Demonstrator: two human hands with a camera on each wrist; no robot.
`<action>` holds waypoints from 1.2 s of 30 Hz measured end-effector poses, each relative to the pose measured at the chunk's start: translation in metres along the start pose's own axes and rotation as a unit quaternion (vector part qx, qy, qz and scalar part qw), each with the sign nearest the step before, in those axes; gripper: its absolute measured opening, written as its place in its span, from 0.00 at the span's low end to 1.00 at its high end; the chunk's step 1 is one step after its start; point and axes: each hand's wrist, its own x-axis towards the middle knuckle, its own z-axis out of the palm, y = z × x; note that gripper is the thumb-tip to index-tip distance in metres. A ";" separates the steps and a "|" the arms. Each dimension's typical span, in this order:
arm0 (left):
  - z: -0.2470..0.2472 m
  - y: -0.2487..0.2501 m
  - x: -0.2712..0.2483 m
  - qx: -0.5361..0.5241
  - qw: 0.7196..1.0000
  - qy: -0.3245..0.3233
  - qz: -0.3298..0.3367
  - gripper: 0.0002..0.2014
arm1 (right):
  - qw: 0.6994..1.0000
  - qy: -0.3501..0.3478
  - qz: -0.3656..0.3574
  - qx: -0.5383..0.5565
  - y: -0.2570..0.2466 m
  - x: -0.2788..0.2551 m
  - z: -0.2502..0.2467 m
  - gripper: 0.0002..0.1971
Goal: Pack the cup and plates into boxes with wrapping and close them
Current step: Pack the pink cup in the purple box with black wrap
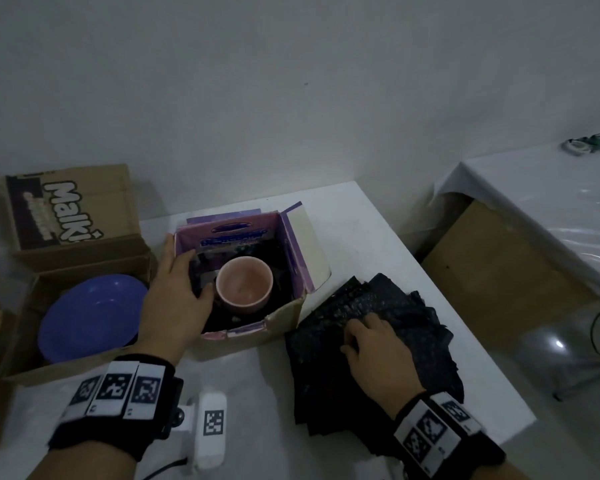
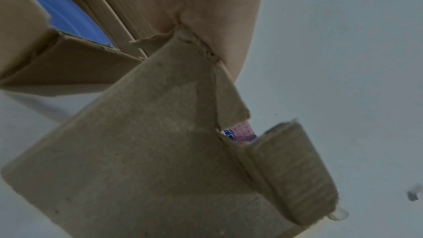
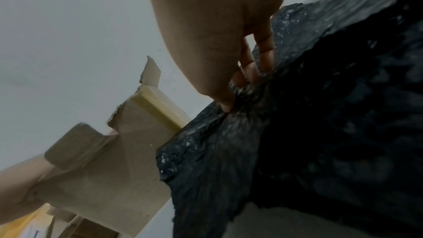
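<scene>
The right hand [image 1: 371, 341] sits close to the person, at about 5 o'clock on the white surface [image 1: 354, 216]. Its fingers are bent and pinch the top of the black bubble wrap [image 1: 378, 344] pile. To do this step well, I think it should lift just one sheet, slowly, so the other sheets stay down. The left hand [image 1: 177, 292] is at about 8 o'clock. It is spread wide and reaches over the left wall of the small purple box [image 1: 291, 247]; I cannot tell if it grips the wall. It should keep the box from sliding. The pink cup [image 1: 245, 284] stands up inside that box, just beside the left hand's thumb, at its 3 o'clock. From the right hand the cup is at about 10 o'clock, a bit apart. Dark wrap seems to lie under the cup. The new sheet should go softly over the cup. Farther left, a blue plate [image 1: 90, 317] lies in a brown box [image 1: 25, 358], with no wrap on top.
</scene>
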 end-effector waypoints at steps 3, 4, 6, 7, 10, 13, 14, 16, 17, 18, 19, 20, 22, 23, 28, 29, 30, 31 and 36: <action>0.001 -0.001 0.001 0.000 1.000 0.004 0.005 0.28 | 0.999 -0.020 0.003 0.028 0.004 0.004 0.001 0.28; 0.001 -0.001 0.001 0.001 1.000 0.004 0.005 0.28 | 1.000 -0.022 0.002 0.019 0.004 0.005 0.000 0.27; 0.000 0.000 0.000 0.000 1.000 0.006 0.004 0.28 | 1.000 -0.008 -0.007 -0.006 0.003 0.006 -0.005 0.19; 0.000 0.000 0.000 -0.001 1.000 0.007 0.003 0.28 | 1.000 0.006 -0.019 -0.008 0.004 0.006 -0.008 0.16; 0.000 -0.001 0.000 -0.006 1.000 0.007 0.000 0.28 | 0.995 0.067 -0.067 0.023 0.001 0.003 -0.023 0.08; 0.001 -0.002 0.001 -0.011 1.000 0.007 -0.003 0.27 | 0.984 0.134 -0.075 0.091 -0.006 0.006 -0.053 0.08; 0.001 -0.003 0.001 -0.013 1.000 0.007 -0.002 0.27 | 0.982 0.140 -0.068 0.110 -0.009 0.010 -0.063 0.09; 0.001 -0.004 0.001 -0.019 1.000 0.008 0.003 0.27 | 0.971 0.186 -0.070 0.129 -0.016 0.019 -0.080 0.08; 0.001 -0.004 0.001 -0.021 1.000 0.008 0.006 0.28 | 0.962 0.222 -0.074 0.138 -0.020 0.022 -0.086 0.09; 0.000 -0.004 0.001 -0.023 1.000 0.008 0.008 0.28 | 0.952 0.250 -0.073 0.161 -0.024 0.025 -0.091 0.11; 0.000 -0.004 0.001 -0.024 1.000 0.009 0.008 0.28 | 0.942 0.266 -0.069 0.193 -0.030 0.029 -0.094 0.13; 0.000 -0.004 0.000 -0.027 1.000 0.009 0.006 0.28 | 0.931 0.275 -0.064 0.229 -0.036 0.033 -0.097 0.13; 0.000 -0.004 0.000 -0.033 0.999 0.010 0.005 0.28 | 0.910 0.282 -0.079 0.295 -0.050 0.037 -0.102 0.13; 0.001 -0.005 0.000 -0.035 0.999 0.013 0.007 0.28 | 0.904 0.275 -0.100 0.312 -0.057 0.038 -0.104 0.14; 0.004 -0.011 0.003 -0.051 0.998 0.027 0.016 0.27 | 0.957 0.147 -0.167 0.185 -0.084 0.047 -0.089 0.40; 0.005 -0.012 0.003 -0.056 0.998 0.029 0.020 0.27 | 0.970 0.135 -0.165 0.119 -0.085 0.050 -0.084 0.37; 0.006 -0.014 0.003 -0.059 0.997 0.031 0.024 0.27 | 0.976 0.128 -0.165 0.054 -0.086 0.054 -0.079 0.32; 0.007 -0.015 0.004 -0.061 0.997 0.032 0.026 0.28 | 0.977 0.128 -0.168 -0.007 -0.087 0.058 -0.076 0.25; 0.009 -0.016 0.003 -0.065 0.997 0.037 0.032 0.28 | 0.960 0.181 -0.212 -0.040 -0.092 0.069 -0.080 0.18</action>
